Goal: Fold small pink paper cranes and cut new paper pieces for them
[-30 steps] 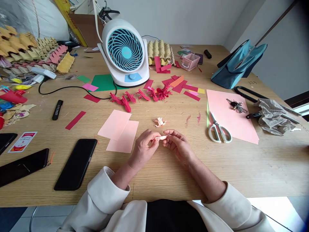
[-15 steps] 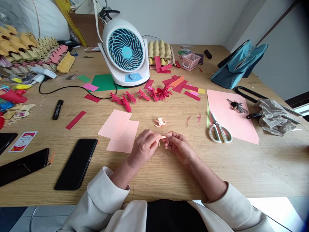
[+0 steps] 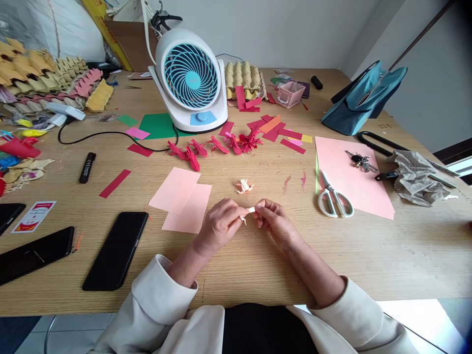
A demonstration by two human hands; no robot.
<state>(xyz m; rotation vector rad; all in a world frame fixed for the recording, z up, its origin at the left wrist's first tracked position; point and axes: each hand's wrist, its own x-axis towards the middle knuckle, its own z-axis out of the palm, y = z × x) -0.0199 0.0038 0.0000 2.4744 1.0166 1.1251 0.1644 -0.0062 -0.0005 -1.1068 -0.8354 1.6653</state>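
Thumb and fingers of my left hand (image 3: 220, 222) have come farther across a small pale paper piece (image 3: 251, 210) over the past second, leaving a shorter stretch in view and a thin end hanging below. Both of my hands meet over the wooden table (image 3: 258, 275), the left pinching the piece between thumb and fingers, the right hand (image 3: 275, 222) pinching its other end between thumb and forefinger. The paper sits in the narrow gap between my fingertips.

Just beyond my hands lies a crumpled pale paper bit (image 3: 244, 186) on the tabletop. Near my left hand, two pink sheets (image 3: 173, 191) overlap; farther left, a black phone (image 3: 115, 250) rests face up. Red paper shapes (image 3: 191, 160) run in a loose row before a white fan (image 3: 191, 81). To my right, scissors (image 3: 329, 187) lie partly on a larger pink sheet (image 3: 368, 196), which also bears keys (image 3: 363, 161).
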